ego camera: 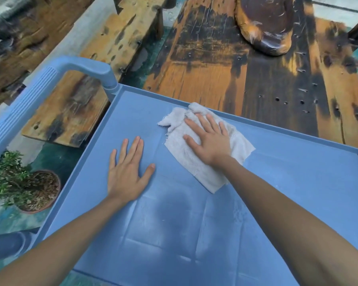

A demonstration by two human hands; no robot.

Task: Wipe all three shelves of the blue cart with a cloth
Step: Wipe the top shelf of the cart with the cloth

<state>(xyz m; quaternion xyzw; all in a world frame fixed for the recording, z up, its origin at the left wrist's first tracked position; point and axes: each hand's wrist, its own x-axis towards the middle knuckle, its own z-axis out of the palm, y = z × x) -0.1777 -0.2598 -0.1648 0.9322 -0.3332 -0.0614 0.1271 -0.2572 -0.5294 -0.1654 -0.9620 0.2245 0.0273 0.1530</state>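
Where the top shelf (277, 182) of the blue cart (116, 104) fills the view, a white cloth (196, 159) is spread flat on it, toward the far rim, with one bunched corner close to that rim. The right hand (210, 141) is laid palm-down on the cloth, fingers straight and spread, pressing rather than clutching. The left hand (127, 172) is laid flat on the bare shelf just beside the cloth, fingers extended, nothing held. A pale dusty film with cleaner streaks is seen across the near part of the shelf. The cart's ribbed handle (29, 102) is seen at the left end. A potted plant (19, 182) is placed on the floor to the left, below the handle. Weathered wooden planks (215, 69) are ranged beyond the cart, and a dark rounded wooden object (265, 23) is set on them at the top
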